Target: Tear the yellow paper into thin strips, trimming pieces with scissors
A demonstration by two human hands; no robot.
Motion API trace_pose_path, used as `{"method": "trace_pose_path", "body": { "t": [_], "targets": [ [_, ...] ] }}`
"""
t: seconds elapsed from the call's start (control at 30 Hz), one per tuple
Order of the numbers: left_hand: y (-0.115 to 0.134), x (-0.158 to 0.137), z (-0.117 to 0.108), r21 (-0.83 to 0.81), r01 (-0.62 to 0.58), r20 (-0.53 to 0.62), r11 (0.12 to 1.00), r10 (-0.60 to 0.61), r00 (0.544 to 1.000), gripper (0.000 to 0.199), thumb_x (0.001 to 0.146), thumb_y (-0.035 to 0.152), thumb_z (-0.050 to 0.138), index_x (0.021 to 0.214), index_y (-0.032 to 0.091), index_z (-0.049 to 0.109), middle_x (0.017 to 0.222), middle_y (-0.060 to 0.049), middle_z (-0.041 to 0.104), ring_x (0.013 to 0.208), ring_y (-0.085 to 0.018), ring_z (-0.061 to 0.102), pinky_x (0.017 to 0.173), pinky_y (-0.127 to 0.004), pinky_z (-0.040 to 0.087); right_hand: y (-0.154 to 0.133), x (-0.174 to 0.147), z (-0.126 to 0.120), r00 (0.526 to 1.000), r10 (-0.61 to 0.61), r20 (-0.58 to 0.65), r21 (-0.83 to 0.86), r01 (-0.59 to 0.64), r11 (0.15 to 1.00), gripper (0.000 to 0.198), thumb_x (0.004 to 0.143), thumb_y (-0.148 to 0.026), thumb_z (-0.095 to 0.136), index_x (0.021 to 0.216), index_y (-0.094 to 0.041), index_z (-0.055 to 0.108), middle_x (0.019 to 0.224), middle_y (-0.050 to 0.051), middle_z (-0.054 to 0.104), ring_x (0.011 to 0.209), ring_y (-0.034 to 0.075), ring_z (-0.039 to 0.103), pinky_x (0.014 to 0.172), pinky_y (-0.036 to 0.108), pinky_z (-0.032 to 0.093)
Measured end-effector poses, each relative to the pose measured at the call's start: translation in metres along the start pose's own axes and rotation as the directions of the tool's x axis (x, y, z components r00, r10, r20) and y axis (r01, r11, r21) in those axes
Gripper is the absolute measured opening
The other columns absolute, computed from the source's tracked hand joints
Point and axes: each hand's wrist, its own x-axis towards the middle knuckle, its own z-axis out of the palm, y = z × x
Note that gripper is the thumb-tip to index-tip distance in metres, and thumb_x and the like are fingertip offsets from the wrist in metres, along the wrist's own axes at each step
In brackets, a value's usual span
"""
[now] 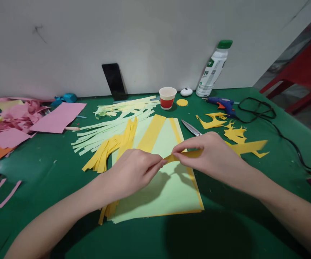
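A yellow paper strip (193, 154) is stretched between my two hands above the green paper sheets (155, 194). My left hand (136, 169) pinches its left end, fingers closed. My right hand (209, 154) pinches it a short way along, and the strip runs on behind that hand to the right. Under and beyond the hands, a wider yellow strip (153, 133) lies flat on the green sheets. Fringed yellow paper (104, 153) rests left of them, partly behind my left hand. Scissors (191, 127) lie just past my right hand, their handles hidden.
Behind stand a paper cup (167, 99), a leaning phone (114, 82) and a bottle (212, 72). A glue gun (222, 104) with a black cord (287, 138) lies right, near yellow scraps (212, 120). Pink paper (59, 117) is heaped left. Fringed green strips (112, 129) lie back left.
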Motion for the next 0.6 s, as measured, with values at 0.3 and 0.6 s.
{"method": "trace_pose_path", "body": {
  "t": [0.3, 0.6],
  "targets": [
    [-0.005, -0.006, -0.020, 0.065, 0.026, 0.008, 0.998, -0.026, 1.000, 0.043, 0.091, 0.036, 0.034, 0.065, 0.016, 0.061, 0.053, 0.001, 0.058, 0.047, -0.009, 0.047, 0.049, -0.022, 0.030, 0.007, 0.006, -0.013, 0.996, 0.075, 0.046, -0.068, -0.072, 0.995, 0.015, 0.069, -0.016, 0.057, 0.062, -0.020, 0.069, 0.048, -0.005, 0.062, 0.035, 0.006, 0.041, 0.035, 0.022, 0.027],
    [-0.019, -0.011, -0.031, 0.145, 0.053, 0.035, 0.988, -0.058, 0.998, 0.027, 0.088, 0.030, 0.042, 0.086, 0.020, 0.066, 0.084, -0.003, 0.068, 0.072, -0.015, 0.060, 0.061, -0.023, 0.041, 0.007, 0.006, -0.014, 0.993, 0.022, 0.113, -0.040, -0.018, 0.999, 0.014, 0.069, -0.015, 0.055, 0.061, -0.020, 0.065, 0.056, -0.005, 0.065, 0.039, 0.006, 0.047, 0.039, 0.020, 0.033]
  ]
}}
